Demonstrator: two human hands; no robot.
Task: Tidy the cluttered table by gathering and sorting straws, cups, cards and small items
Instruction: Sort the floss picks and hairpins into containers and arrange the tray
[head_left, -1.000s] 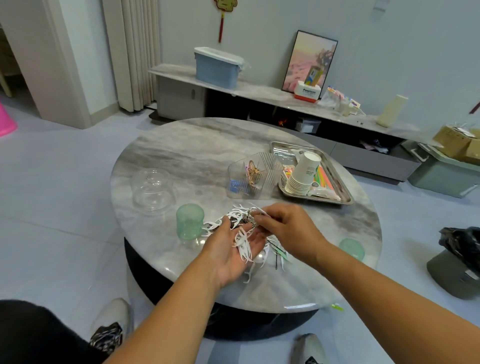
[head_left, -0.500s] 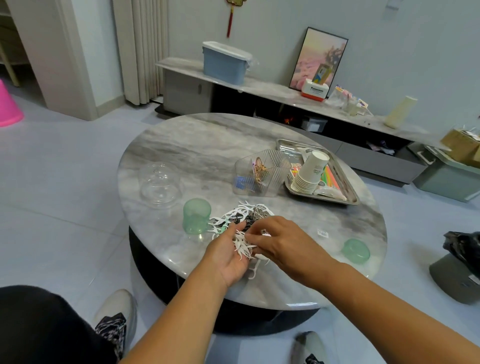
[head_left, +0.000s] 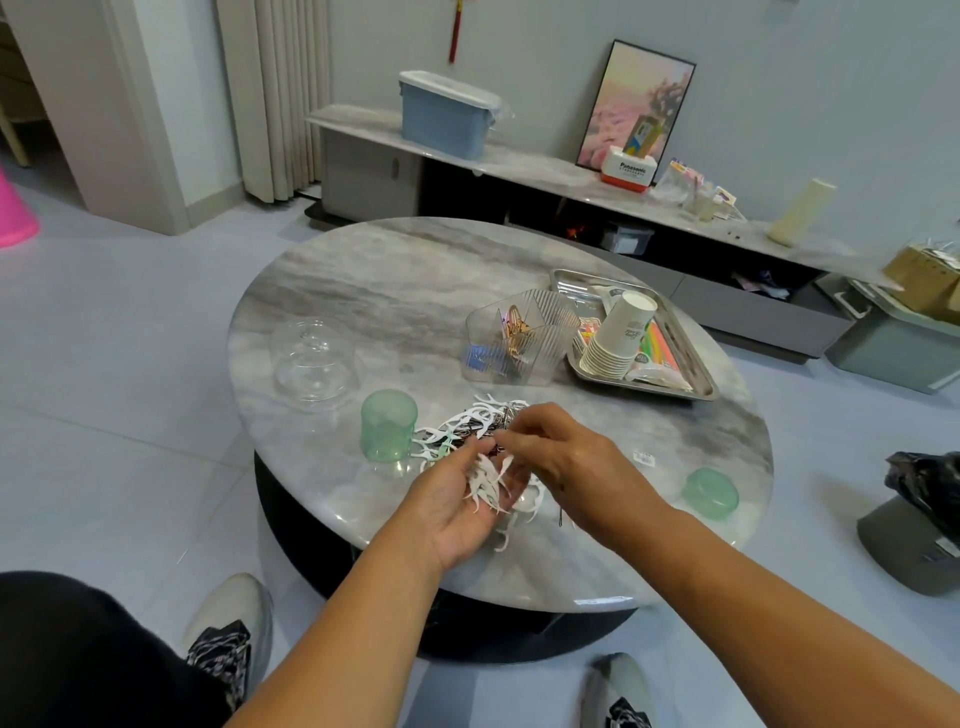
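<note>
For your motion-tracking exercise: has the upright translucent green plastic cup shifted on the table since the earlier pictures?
No. The translucent green plastic cup keeps its spot beside the clear glass dome lid, near the pile of white floss picks; only the camera moved.

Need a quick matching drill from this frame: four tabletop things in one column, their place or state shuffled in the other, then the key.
Things:
1. stack of paper cups
2. green cup
3. clear dome lid
4. white floss picks

Places or states:
A. upside down on the table, left of the loose pile
B. bunched in the left hand
C. lying tilted in the metal tray
D. alone near the table's left edge

Pairs: 1-C, 2-A, 3-D, 4-B
</note>
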